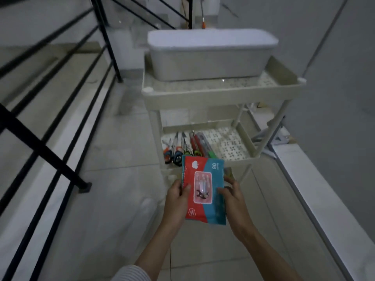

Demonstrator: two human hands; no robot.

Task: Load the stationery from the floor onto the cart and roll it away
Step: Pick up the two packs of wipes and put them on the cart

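I hold a flat red and blue packet [204, 189] between both hands, just in front of the cream tiered cart [221, 94]. My left hand [177, 201] grips its left edge and my right hand [233, 197] grips its right edge. The packet hangs over the near rim of the cart's lower shelf [229, 142]. On the left half of that shelf lie several scissors and cutters [182, 147] side by side. A white lidded box [211, 53] stands on the cart's top shelf.
A black stair railing [60, 110] runs along the left, with steps beyond it. A grey wall and a white ledge [316, 191] close in on the right. Small white items [281, 136] lie on the floor behind the cart. Tiled floor lies under me.
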